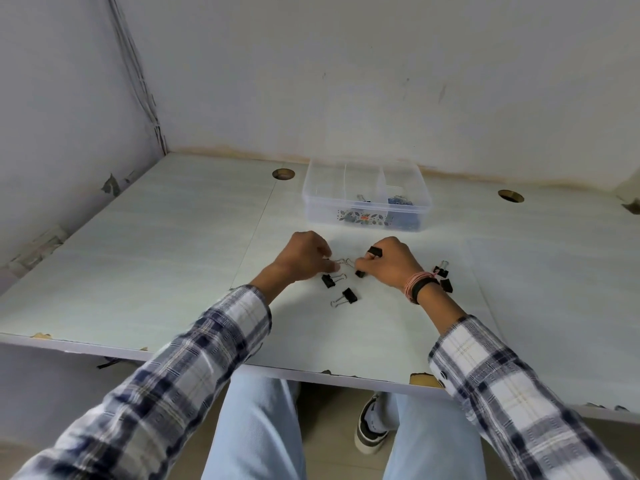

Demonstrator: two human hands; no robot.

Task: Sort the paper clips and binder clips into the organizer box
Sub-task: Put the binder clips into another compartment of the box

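Note:
The clear plastic organizer box [367, 216] stands at the back of the table, with a few clips lying in its right-hand compartments. In front of it my left hand [306, 256] pinches the wire handles of a binder clip [341, 262]. My right hand [389, 263] is closed around black binder clips [375, 251], one at the fingertips and one lower at the thumb. Loose black binder clips lie on the table: two just below my hands [329, 280] [348, 296] and two by my right wrist [440, 270] [446, 285].
The white table [173, 271] has two round cable holes [283, 174] [510, 195] near the back wall. Walls close off the left and the rear. The table's chipped front edge runs above my knees.

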